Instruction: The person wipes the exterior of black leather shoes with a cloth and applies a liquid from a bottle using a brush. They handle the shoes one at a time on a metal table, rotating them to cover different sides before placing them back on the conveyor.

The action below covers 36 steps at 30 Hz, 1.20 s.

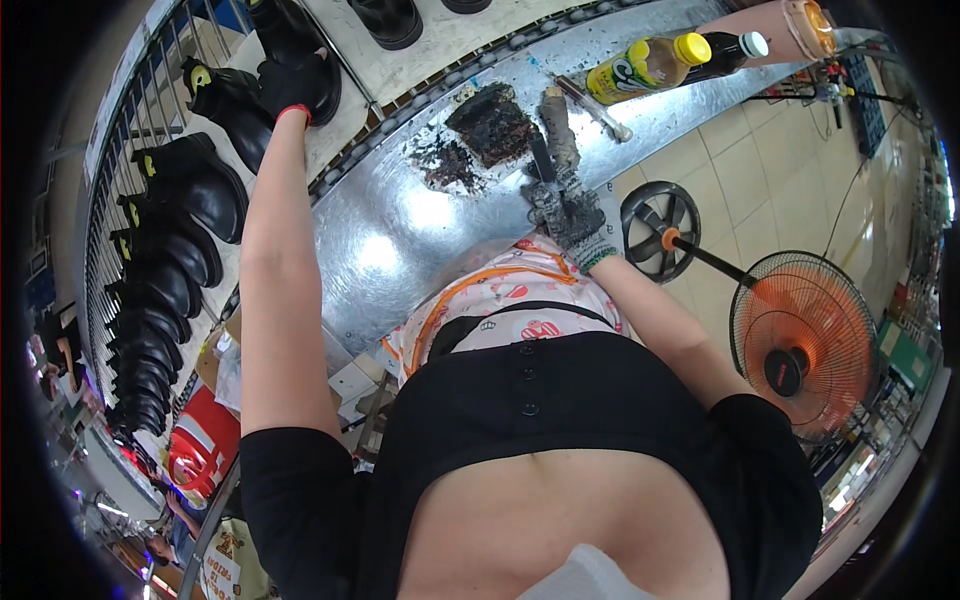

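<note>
Left of the metal table [375,222], the left hand [289,85] rests on a black boot [326,95], grip unclear; at the table's right edge, the right hand [575,218] grasps a soiled grey tool [561,135], room between

Bare left arm [281,270] extended forward, nearly straight, black-gloved, red-banded left hand [290,85] at full reach, finger closure unclear, bare right arm [670,325] angled inward, soiled grey, green-cuffed knit-gloved right hand [575,218] curled closed.

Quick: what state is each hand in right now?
Left hand: on a black boot; open or closed cannot be told.
Right hand: closed, holding a blackened tool, kind unclear.
</note>
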Motion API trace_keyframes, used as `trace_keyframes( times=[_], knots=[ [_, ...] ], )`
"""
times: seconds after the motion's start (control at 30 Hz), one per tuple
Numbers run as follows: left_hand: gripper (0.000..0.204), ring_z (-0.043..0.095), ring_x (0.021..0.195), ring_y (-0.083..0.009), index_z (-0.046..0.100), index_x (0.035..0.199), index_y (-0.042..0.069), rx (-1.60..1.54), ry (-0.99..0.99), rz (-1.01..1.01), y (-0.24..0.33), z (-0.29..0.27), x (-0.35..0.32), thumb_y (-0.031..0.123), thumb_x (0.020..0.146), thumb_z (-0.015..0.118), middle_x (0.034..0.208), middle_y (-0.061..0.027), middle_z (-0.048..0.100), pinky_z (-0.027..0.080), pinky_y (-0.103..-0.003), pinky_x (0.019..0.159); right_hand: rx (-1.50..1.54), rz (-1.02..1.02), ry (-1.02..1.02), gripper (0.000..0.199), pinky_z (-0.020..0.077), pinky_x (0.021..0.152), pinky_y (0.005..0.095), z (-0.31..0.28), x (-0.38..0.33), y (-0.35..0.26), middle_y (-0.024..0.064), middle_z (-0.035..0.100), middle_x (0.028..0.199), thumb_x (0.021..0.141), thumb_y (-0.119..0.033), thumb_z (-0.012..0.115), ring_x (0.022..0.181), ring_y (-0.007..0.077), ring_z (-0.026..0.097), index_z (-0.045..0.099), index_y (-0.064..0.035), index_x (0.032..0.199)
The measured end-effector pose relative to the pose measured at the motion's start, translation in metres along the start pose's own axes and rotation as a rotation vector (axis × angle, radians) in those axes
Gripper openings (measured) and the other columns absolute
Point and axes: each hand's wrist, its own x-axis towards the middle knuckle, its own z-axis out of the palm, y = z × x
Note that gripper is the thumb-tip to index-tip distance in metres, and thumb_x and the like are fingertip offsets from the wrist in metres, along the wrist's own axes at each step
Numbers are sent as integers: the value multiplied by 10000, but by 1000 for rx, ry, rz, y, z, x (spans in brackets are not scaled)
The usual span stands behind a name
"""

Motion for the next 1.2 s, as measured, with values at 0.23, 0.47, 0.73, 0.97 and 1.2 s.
trace_keyframes(
  times=[0.23,0.47,0.73,0.97,1.2],
  knots=[
    [936,541,1122,-372,497,1238,-30,58,-58,-50,-9,5,32,622,596,698,1268,-251,496,439,-416,936,-49,-61,-3,320,474,635,451,9,11,34,140,623,823,819,-380,603,747,317,618,623,-131,1020],
    [980,516,1156,-370,455,1242,-70,-66,-11,-53,4,8,37,634,600,686,1253,-256,504,412,-411,962,-351,-67,40,385,474,613,413,-5,-3,-16,136,621,733,842,-445,571,675,318,610,591,-98,1007],
    [952,552,1114,-333,506,1181,-90,-261,-2,10,-13,-28,-9,581,550,749,1186,-238,569,425,-364,939,185,-94,-11,365,468,549,385,9,14,35,128,622,725,829,-379,600,607,284,599,591,-103,1068],
    [753,601,991,-267,548,1169,-58,-663,-17,54,-48,-83,-163,405,625,787,1084,-176,627,455,-331,867,590,138,-53,256,451,492,278,-9,-8,-16,80,608,736,881,-257,556,547,125,556,570,-25,990],
    [659,582,1014,-253,536,1161,-38,-671,92,-126,-82,-89,-310,246,633,809,1103,-157,615,440,-345,886,-590,-19,-18,429,457,823,467,-61,-36,-51,206,628,978,856,-455,535,948,386,587,580,-83,1064]
  ],
)
